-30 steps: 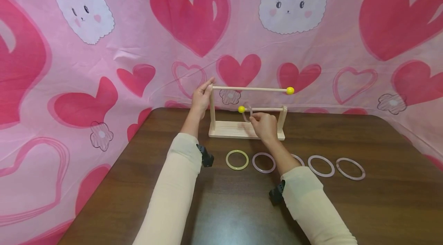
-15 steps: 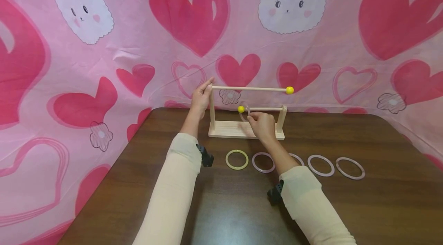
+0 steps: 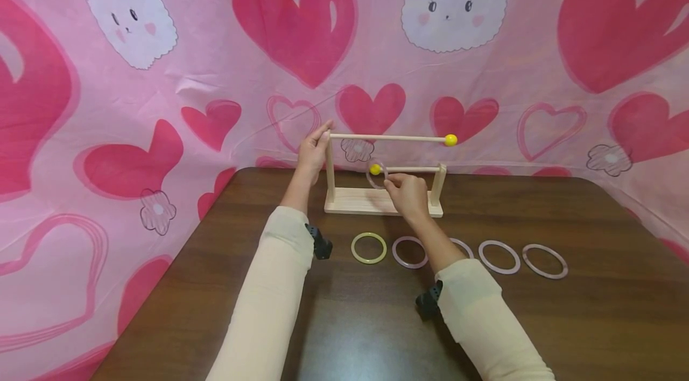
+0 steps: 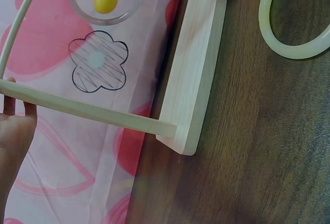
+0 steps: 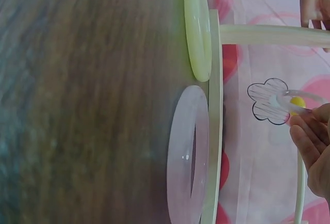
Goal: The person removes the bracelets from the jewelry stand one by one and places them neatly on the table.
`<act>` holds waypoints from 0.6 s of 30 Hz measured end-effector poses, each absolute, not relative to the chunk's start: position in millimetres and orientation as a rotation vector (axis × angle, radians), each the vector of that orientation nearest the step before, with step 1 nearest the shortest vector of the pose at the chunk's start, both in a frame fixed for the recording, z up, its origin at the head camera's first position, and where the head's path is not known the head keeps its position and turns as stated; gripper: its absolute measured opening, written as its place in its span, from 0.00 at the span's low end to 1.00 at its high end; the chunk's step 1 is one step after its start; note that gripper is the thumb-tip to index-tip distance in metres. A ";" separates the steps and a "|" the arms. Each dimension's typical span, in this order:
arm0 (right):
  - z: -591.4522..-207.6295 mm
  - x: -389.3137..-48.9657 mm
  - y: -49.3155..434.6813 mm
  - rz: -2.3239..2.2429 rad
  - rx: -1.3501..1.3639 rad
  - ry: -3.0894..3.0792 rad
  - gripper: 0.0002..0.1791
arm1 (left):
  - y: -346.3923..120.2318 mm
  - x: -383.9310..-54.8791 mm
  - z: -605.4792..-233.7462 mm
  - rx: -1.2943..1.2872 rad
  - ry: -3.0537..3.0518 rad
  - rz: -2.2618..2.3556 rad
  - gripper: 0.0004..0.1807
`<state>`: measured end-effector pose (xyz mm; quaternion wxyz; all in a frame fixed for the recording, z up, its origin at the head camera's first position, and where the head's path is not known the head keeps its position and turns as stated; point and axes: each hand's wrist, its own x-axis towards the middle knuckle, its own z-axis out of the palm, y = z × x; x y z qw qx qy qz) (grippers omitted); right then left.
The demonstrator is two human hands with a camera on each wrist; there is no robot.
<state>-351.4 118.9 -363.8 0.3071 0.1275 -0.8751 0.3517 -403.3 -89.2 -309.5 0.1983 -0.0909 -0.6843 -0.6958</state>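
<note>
My right hand (image 3: 410, 194) pinches a translucent pale lilac ring (image 4: 116, 19) by its near edge. The ring stands upright and encircles the yellow ball (image 4: 105, 2) at the free left end of the lower rod (image 3: 414, 170) on a wooden stand (image 3: 360, 201). At the stand's left side, my left hand (image 3: 313, 155) grips the top of the tall post (image 3: 331, 168), some of its fingers hidden behind the wood in the left wrist view. The upper rod (image 3: 387, 138) runs rightward from this post to another yellow ball (image 3: 450, 140) and carries no ring.
Before the stand, a yellow ring (image 3: 368, 263) and several lilac rings (image 3: 499, 273) lie in a row on the brown table (image 3: 355, 321). My right forearm partly covers one of them. A pink heart-patterned cloth (image 3: 377, 58) hangs behind the table.
My right hand has shifted slightly left, bringing the ring along the lower rod from right of the yellow ball to around it. The left hand and the stand stay put.
</note>
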 end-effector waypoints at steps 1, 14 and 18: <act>-364.0 -351.5 119.4 0.933 0.340 -2.315 0.08 | -89.2 -403.2 -309.6 -0.256 -1.915 -1.944 0.18; -368.9 -352.1 128.5 1.096 0.319 -2.278 0.08 | -89.2 -404.5 -310.6 -0.268 -1.908 -1.943 0.18; -368.5 -351.6 132.6 1.202 0.306 -2.257 0.08 | -88.9 -403.4 -309.6 -0.258 -1.914 -1.948 0.18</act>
